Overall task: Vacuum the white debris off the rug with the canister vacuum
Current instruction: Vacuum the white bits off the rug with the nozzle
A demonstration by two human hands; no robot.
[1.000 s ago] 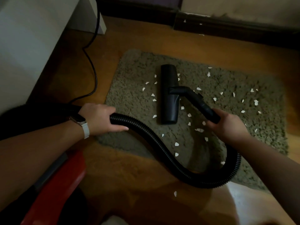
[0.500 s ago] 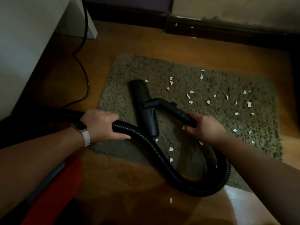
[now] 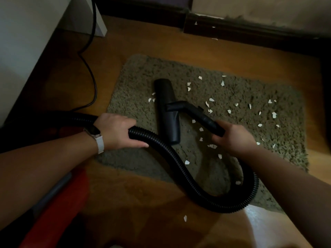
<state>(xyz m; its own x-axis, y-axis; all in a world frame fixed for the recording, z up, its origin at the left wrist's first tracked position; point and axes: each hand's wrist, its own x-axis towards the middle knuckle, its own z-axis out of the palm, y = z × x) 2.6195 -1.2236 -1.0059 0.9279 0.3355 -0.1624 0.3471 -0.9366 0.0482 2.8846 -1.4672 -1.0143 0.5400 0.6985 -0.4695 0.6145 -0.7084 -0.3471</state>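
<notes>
The fingers [image 3: 128, 122] of a person's left hand [image 3: 118, 130] curl over the top of a black corrugated hose [image 3: 179, 161], thumb stretched along its near side, gripping it at the left edge of the rug [image 3: 136, 83]. The fingers [image 3: 224, 125] of the right hand [image 3: 232, 138] are wrapped tightly round the rigid black handle tube [image 3: 206, 119] at the hose's other end. That tube slopes far and left from the right fist to an elbow joint on the floor nozzle [image 3: 167, 111], which lies flat on the shaggy olive rug, left of its centre, its long side running from near to far with a slight tilt. From the right hand the hose drops toward the viewer, loops across the rug's near right corner and onto the wooden floor [image 3: 152, 42], then climbs back left through the left hand and into shadow at the left. White debris [image 3: 274, 114] in small torn flakes dots the rug, thickest on its right half. Several flakes lie between the nozzle and the right hand and a few just left of the nozzle. One flake sits on the bare floor near the viewer, and others lie far off by the dark skirting board [image 3: 250, 31]. A pale-strapped watch [image 3: 95, 135] circles the left wrist. Part of the red canister [image 3: 59, 203] shows at near left beneath the left forearm. A black power cord [image 3: 93, 77] snakes along the floor beside a white cabinet [image 3: 26, 33] at far left.
</notes>
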